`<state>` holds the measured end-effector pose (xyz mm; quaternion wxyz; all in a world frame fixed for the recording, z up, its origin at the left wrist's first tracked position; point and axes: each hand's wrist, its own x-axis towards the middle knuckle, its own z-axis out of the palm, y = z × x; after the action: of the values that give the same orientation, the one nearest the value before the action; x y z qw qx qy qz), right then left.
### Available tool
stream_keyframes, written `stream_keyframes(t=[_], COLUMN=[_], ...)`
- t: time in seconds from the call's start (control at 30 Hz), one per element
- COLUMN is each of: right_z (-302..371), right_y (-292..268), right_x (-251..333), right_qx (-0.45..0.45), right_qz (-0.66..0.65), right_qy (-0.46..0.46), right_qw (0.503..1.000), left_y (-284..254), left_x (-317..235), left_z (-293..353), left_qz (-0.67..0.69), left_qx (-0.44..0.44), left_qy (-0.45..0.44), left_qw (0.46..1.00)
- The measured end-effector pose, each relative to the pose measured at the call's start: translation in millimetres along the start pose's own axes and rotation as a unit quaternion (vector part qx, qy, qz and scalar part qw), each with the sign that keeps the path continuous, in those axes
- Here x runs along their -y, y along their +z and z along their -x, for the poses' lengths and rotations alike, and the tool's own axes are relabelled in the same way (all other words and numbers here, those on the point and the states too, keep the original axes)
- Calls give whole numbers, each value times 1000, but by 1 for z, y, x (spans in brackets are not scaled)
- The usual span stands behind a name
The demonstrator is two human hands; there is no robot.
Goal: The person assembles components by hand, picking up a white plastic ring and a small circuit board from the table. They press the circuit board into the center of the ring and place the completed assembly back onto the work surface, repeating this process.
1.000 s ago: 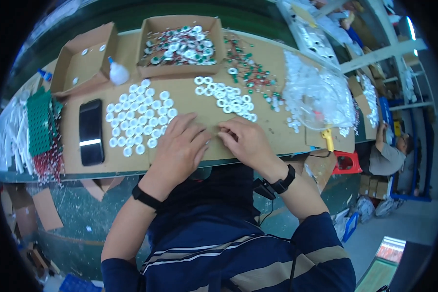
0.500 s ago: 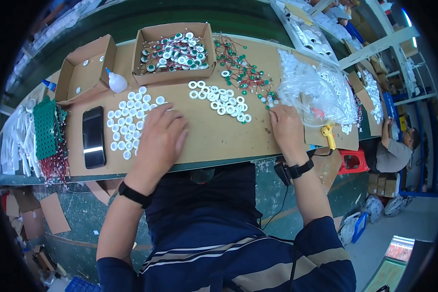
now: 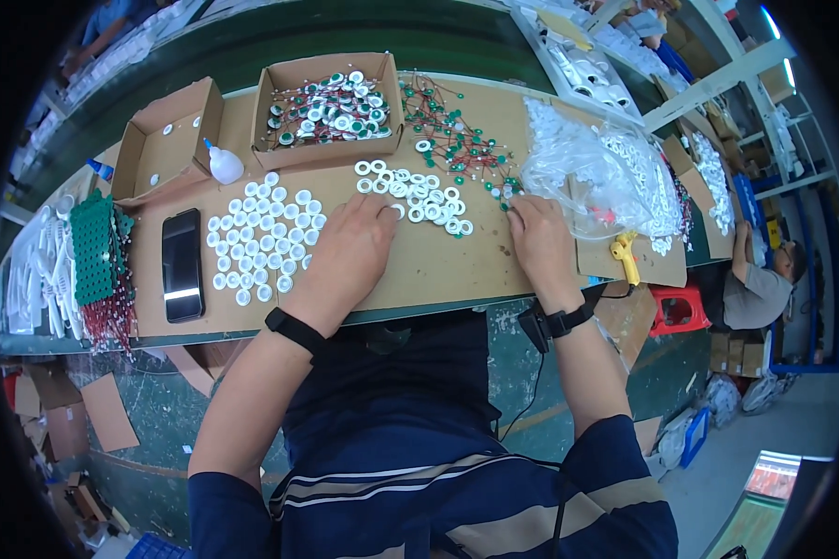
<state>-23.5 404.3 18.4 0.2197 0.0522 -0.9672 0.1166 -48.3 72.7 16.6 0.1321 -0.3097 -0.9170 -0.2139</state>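
Observation:
My left hand [image 3: 352,250] is closed, its fingertips against a white ring [image 3: 399,211] at the left edge of a pile of white rings [image 3: 429,197]. To its left lie many round white caps [image 3: 266,233] in a loose cluster. My right hand [image 3: 539,240] has its fingers bent and drawn together beside small green and whitish pieces [image 3: 500,191]. Whatever its fingertips hold is hidden. Just beyond spread green discs with red wires [image 3: 461,144].
A cardboard box [image 3: 326,152] holds wired white-and-green discs; another box [image 3: 166,166] holds few pieces. Near them are a squeeze bottle [image 3: 224,165] and a phone [image 3: 183,265]. Rightward lie a clear plastic bag [image 3: 569,177] and a yellow-handled tool [image 3: 626,258]. A person [image 3: 760,293] sits far right.
My left hand has moved right, from over the white caps to the edge of the ring pile. My right hand has shifted slightly left and stays by the small pieces.

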Motion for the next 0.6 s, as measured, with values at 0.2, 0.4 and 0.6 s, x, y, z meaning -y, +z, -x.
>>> stream_keyframes(t=[0.2, 0.4, 0.6], right_z=[2, -2, 1], right_y=[-10, -3, 3], right_x=[-5, -7, -7], right_qx=[26, 48, 9], right_qz=[-22, -33, 31], right_qy=[10, -7, -50], right_qw=[999, 998, 998], left_y=[-21, -22, -26], left_x=[-5, -4, -15], left_z=[17, 28, 43], left_qz=[63, 82, 140], left_qx=[43, 41, 12], left_qy=[-31, -30, -76], left_qw=[997, 995, 987])
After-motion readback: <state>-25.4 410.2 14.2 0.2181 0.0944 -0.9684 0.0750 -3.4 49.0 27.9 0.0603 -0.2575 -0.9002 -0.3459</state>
